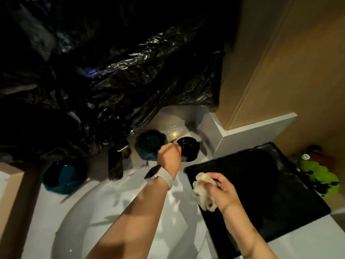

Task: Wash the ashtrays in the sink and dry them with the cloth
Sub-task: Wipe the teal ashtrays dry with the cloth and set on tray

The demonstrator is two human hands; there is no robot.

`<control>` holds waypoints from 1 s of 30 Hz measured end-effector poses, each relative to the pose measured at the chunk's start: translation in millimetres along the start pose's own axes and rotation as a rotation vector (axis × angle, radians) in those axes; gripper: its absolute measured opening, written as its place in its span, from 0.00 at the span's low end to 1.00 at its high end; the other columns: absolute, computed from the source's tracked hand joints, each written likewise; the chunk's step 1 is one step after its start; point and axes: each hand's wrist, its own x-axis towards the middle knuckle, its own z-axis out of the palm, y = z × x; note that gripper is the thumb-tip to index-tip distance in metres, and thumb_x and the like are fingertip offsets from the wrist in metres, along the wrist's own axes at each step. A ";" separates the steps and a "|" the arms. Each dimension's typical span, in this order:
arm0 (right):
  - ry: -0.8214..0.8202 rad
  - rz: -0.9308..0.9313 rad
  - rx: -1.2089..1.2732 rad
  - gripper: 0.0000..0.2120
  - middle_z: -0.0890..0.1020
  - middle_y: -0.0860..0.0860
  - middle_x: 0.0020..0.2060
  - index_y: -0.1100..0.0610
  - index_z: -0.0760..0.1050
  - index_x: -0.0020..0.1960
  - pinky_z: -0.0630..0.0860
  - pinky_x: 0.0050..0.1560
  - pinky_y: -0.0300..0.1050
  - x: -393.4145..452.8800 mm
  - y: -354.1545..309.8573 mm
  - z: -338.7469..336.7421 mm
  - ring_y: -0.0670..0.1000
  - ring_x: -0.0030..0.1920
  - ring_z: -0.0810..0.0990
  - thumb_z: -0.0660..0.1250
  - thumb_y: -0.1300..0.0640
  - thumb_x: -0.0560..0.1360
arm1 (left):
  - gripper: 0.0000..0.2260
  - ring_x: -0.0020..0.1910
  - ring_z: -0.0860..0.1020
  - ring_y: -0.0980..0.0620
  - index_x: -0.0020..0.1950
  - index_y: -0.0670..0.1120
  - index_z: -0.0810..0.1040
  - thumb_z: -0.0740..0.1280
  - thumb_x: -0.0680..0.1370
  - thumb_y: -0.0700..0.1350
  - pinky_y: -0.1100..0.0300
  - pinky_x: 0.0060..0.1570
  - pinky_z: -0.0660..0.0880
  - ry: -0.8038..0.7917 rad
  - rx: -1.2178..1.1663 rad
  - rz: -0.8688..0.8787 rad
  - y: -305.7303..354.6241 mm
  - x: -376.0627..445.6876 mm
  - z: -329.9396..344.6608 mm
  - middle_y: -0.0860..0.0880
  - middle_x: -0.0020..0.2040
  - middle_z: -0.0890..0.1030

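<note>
1. Nearest the camera, the white sink (115, 212) curved below both forearms, and the black tray (270, 184) lay on the table to its right.
2. The right hand (223, 191) hovered over the tray's near-left corner, its grip closed round the bunched pale cloth (203, 191).
3. Farther out, the left hand (169, 153), a watch (155, 172) on its wrist, reached to the black ashtray (188, 148) at the back of the table; its fingers were curled at the ashtray's left rim, but whether they held it could not be told.
4. To dry it well, the ashtray should probably be lifted firmly by the rim and brought to the cloth, wiping inside and out.
5. Two teal ashtrays waited: one (151, 144) just left of that hand, another (64, 176) well left, beyond a dark bottle (115, 163).
</note>
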 end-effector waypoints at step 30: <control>-0.358 -0.190 0.163 0.12 0.83 0.56 0.42 0.60 0.78 0.52 0.78 0.47 0.44 -64.5 -9.6 92.8 0.52 0.44 0.82 0.60 0.53 0.81 | 0.09 0.43 0.79 0.64 0.50 0.53 0.79 0.73 0.73 0.53 0.64 0.49 0.74 -0.299 -0.946 0.089 -142.4 -145.3 -37.5 0.61 0.41 0.82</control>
